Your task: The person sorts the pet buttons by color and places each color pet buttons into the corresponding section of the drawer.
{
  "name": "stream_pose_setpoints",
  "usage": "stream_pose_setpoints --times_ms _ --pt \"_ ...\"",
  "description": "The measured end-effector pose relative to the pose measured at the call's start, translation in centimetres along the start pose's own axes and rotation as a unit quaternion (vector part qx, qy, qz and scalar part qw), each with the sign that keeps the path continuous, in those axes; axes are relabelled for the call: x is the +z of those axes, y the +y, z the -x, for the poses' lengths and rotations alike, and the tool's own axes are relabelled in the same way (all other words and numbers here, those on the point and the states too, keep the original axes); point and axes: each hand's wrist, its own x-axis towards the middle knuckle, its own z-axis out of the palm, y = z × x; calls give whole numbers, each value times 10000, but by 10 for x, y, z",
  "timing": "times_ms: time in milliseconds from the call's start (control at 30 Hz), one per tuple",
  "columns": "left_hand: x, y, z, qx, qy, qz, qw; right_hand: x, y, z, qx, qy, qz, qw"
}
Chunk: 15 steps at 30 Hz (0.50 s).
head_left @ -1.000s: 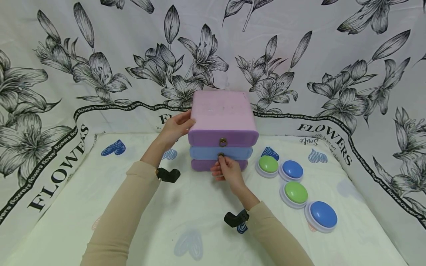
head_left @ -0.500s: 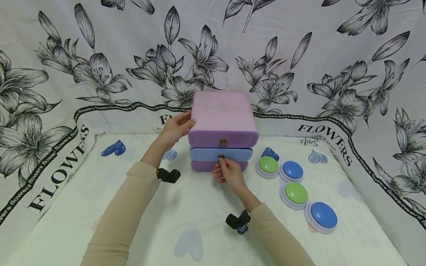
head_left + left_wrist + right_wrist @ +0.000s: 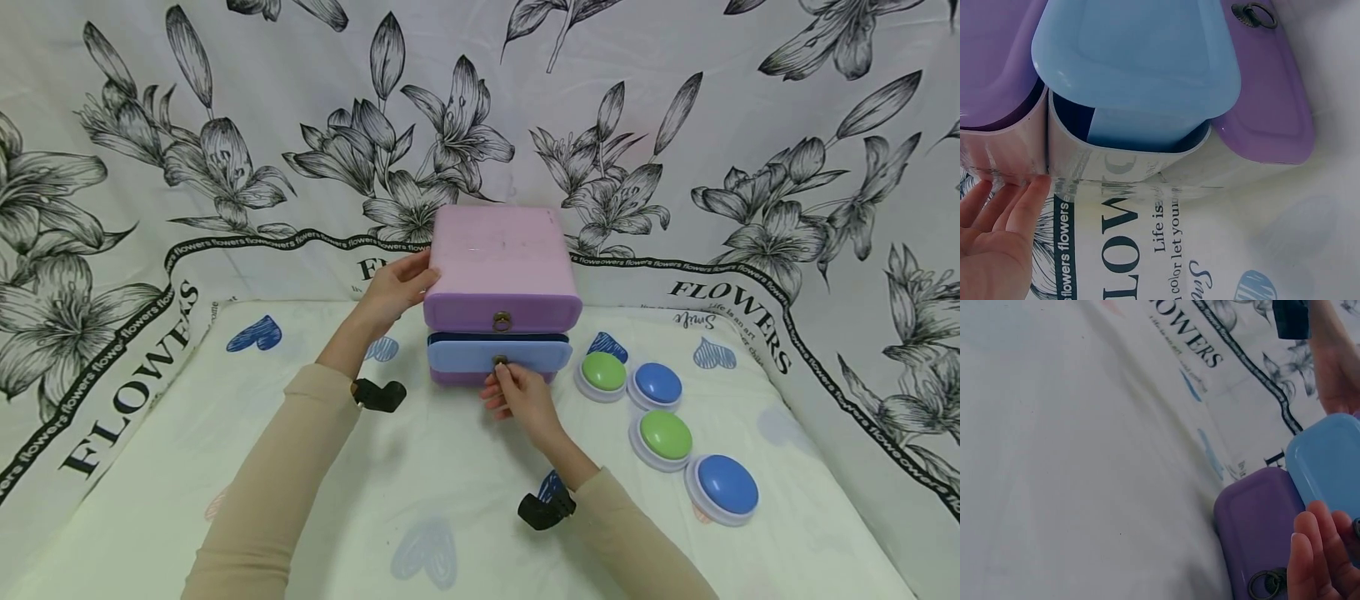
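Observation:
A small three-tier drawer box [image 3: 502,250] with a pink top stands at the middle of the cloth. Its top drawer [image 3: 465,313] and bottom drawer [image 3: 1272,94] are purple and pushed in. Between them the blue drawer [image 3: 457,356] sticks out a little, with a dark gap above its front. My right hand [image 3: 525,400] pinches the ring pull [image 3: 500,360] of that blue drawer between thumb and forefinger. Against the box's upper left side rests my left hand [image 3: 393,292], its fingertips touching the wall [image 3: 1004,156] with fingers extended.
To the right of the box lie several round push buttons on white bases, among them a green one [image 3: 603,372] and a blue one [image 3: 727,485]. A flower-printed cloth [image 3: 300,125] hangs behind. White cloth with heart prints [image 3: 423,550] covers the surface.
The blue drawer has slid out toward me from flush, opening a gap above its front. My right hand has come nearer with the ring pull; the left hand stays in place.

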Motion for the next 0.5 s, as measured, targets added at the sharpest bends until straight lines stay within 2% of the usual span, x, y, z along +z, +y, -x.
stream_pose_setpoints --times_ms 300,500 --pt "0 0 0 -40 -7 -12 10000 -4 1 7 85 -120 207 9997" --pt "1 3 1 -60 -66 60 9999 -8 -3 14 123 -357 322 9988"
